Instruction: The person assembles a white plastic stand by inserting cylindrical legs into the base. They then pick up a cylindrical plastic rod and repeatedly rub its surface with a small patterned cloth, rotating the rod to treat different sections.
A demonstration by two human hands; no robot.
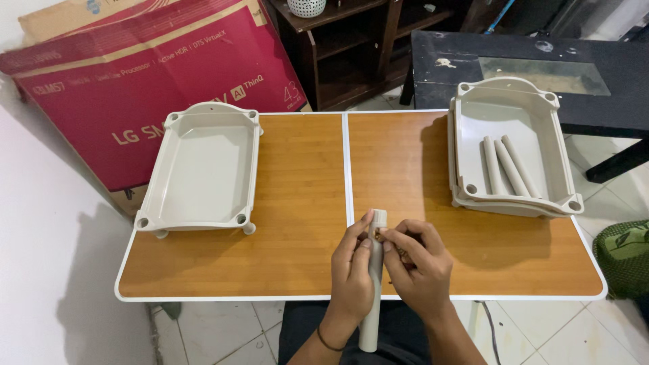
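Note:
My left hand [351, 274] grips a beige plastic tube [373, 318] that runs from my lap up over the near edge of the wooden folding table [297, 203]. My right hand [419, 263] pinches a small dark piece at the tube's top end, fingers closed on it. A beige plastic tray [169, 203] rests alone at the table's left. At the right, stacked beige trays [561, 169] hold three more tubes [508, 167] lying side by side.
A large red cardboard box [135, 74] leans behind the table's left. A dark wooden shelf [351, 40] and a black table [581, 67] stand behind. A green bag [625, 253] sits on the tiled floor at right.

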